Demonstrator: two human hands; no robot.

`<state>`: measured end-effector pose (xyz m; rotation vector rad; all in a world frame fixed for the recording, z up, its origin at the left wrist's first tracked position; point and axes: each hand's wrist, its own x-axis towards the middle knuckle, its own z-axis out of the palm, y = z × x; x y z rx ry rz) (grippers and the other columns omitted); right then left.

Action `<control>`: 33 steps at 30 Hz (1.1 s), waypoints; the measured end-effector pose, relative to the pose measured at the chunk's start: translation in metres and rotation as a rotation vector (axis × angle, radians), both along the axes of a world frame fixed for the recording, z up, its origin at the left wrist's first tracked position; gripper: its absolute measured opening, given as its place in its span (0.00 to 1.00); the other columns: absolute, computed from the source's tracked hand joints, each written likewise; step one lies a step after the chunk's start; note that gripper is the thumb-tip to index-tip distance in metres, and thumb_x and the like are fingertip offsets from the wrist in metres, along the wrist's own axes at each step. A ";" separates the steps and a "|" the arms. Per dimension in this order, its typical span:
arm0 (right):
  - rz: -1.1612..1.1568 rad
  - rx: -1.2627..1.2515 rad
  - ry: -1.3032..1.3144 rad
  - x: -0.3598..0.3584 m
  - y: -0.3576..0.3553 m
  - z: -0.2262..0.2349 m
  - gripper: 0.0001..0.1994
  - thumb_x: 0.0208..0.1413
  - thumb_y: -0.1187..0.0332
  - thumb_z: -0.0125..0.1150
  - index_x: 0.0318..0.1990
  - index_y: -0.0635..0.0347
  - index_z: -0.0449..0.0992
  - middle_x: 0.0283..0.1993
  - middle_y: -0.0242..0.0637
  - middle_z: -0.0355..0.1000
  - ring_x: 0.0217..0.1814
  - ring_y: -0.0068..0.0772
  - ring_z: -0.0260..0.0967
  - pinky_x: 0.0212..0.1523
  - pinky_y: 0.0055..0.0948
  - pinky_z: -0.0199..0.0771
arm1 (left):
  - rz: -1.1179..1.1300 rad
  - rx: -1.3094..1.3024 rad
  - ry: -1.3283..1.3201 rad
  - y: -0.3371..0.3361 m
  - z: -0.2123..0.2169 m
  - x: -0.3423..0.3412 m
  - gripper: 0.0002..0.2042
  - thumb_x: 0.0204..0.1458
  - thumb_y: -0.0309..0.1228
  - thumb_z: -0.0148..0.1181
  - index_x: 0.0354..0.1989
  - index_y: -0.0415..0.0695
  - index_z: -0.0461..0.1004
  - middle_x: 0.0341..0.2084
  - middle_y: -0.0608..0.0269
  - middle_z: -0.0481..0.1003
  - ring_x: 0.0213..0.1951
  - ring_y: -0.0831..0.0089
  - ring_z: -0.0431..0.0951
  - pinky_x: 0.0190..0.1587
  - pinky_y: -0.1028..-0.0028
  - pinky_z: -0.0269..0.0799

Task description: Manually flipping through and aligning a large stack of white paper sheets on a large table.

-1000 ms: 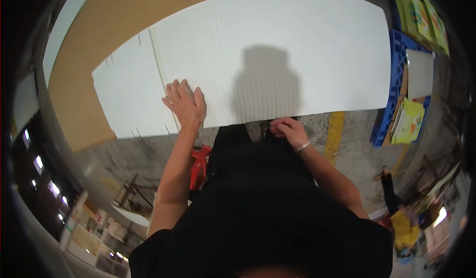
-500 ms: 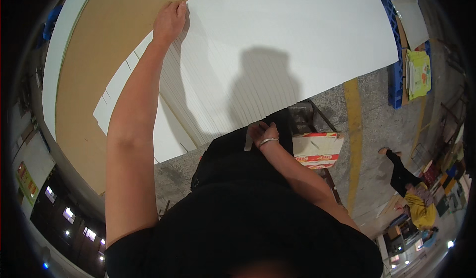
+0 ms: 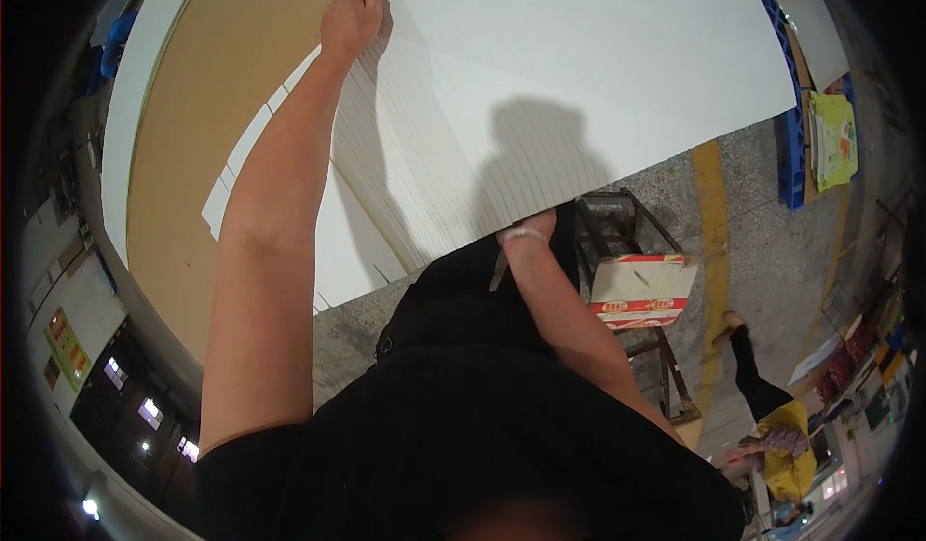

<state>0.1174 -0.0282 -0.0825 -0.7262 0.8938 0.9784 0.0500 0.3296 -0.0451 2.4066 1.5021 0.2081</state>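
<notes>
Left hand (image 3: 352, 18) gripping top sheet (image 3: 579, 88) edge at 11 o'clock on stack (image 3: 289, 213); right hand (image 3: 535, 225) at 6 o'clock edge, grip unclear. Likely light, floppy, crease-prone; best held at opposite edges.

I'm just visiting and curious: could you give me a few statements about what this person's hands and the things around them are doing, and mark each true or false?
1. The left hand grips the far edge of the top white sheet. True.
2. The right hand is raised high above the stack. False: it sits low at the near edge of the sheets.
3. A cardboard box rests on a dark metal stand. True.
4. The floor line is red. False: it is yellow.
</notes>
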 end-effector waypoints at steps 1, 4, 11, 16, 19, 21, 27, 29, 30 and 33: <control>0.038 -0.240 0.043 0.003 0.008 0.009 0.21 0.63 0.55 0.42 0.55 0.59 0.68 0.52 0.37 0.70 0.51 0.40 0.70 0.48 0.39 0.74 | 0.002 -0.003 0.004 -0.002 -0.001 0.000 0.23 0.58 0.46 0.39 0.36 0.40 0.77 0.39 0.45 0.75 0.43 0.46 0.73 0.48 0.56 0.67; 0.075 -0.137 -0.034 -0.002 0.000 0.001 0.24 0.62 0.50 0.39 0.54 0.57 0.68 0.51 0.37 0.70 0.50 0.39 0.70 0.49 0.40 0.73 | 0.012 -0.004 -0.029 0.003 0.000 -0.005 0.24 0.58 0.46 0.39 0.37 0.40 0.77 0.36 0.45 0.76 0.42 0.45 0.74 0.48 0.57 0.67; 0.018 -0.216 -0.058 0.039 -0.025 -0.030 0.25 0.59 0.47 0.37 0.50 0.56 0.71 0.47 0.38 0.72 0.49 0.36 0.71 0.48 0.39 0.72 | -0.099 -0.182 -0.115 0.003 0.016 -0.039 0.25 0.59 0.49 0.39 0.39 0.40 0.76 0.39 0.44 0.74 0.45 0.47 0.72 0.48 0.58 0.67; -0.051 -0.247 -0.342 0.040 -0.014 -0.042 0.24 0.58 0.48 0.40 0.46 0.59 0.72 0.44 0.39 0.73 0.48 0.36 0.71 0.47 0.38 0.72 | -0.131 -0.107 -0.070 0.004 0.006 -0.046 0.25 0.59 0.50 0.40 0.38 0.39 0.75 0.37 0.46 0.74 0.42 0.51 0.73 0.47 0.63 0.67; -0.199 -0.588 -0.061 0.073 -0.030 -0.036 0.23 0.59 0.46 0.39 0.40 0.57 0.70 0.47 0.39 0.72 0.46 0.38 0.69 0.49 0.36 0.69 | -0.103 -0.169 0.051 0.014 0.013 -0.029 0.24 0.60 0.50 0.42 0.41 0.39 0.76 0.36 0.49 0.75 0.41 0.55 0.74 0.46 0.66 0.67; -0.196 -0.459 -0.170 0.099 -0.016 -0.034 0.24 0.59 0.46 0.39 0.43 0.57 0.70 0.47 0.39 0.71 0.48 0.40 0.69 0.51 0.38 0.68 | -0.091 -0.214 0.116 0.021 0.014 -0.004 0.24 0.60 0.50 0.42 0.42 0.40 0.76 0.37 0.50 0.75 0.42 0.56 0.74 0.46 0.67 0.67; -0.242 -0.363 -0.244 0.121 -0.023 -0.035 0.28 0.61 0.42 0.32 0.43 0.58 0.71 0.49 0.42 0.70 0.52 0.39 0.67 0.54 0.39 0.67 | -0.273 -0.194 -0.232 0.030 -0.001 0.092 0.27 0.59 0.53 0.43 0.45 0.39 0.75 0.39 0.52 0.76 0.42 0.61 0.75 0.46 0.69 0.67; -0.228 -0.400 -0.267 0.140 -0.017 -0.028 0.28 0.61 0.43 0.31 0.46 0.59 0.69 0.50 0.42 0.69 0.53 0.41 0.66 0.55 0.41 0.66 | -0.196 -0.257 -0.218 0.028 0.001 0.114 0.28 0.58 0.54 0.40 0.39 0.39 0.76 0.40 0.42 0.74 0.45 0.48 0.73 0.48 0.60 0.66; -0.220 -0.452 -0.298 0.148 -0.015 -0.022 0.29 0.61 0.43 0.31 0.49 0.60 0.67 0.51 0.41 0.68 0.54 0.42 0.66 0.57 0.44 0.65 | -0.204 -0.258 -0.214 0.029 0.005 0.122 0.28 0.58 0.54 0.40 0.39 0.39 0.76 0.40 0.42 0.74 0.45 0.48 0.73 0.48 0.60 0.66; -0.101 -0.561 -0.423 0.156 0.010 -0.011 0.32 0.62 0.42 0.29 0.55 0.61 0.65 0.56 0.41 0.66 0.58 0.39 0.64 0.59 0.40 0.63 | -0.205 -0.208 -0.015 0.022 0.007 0.145 0.28 0.58 0.52 0.39 0.35 0.38 0.76 0.37 0.41 0.75 0.43 0.45 0.74 0.47 0.58 0.67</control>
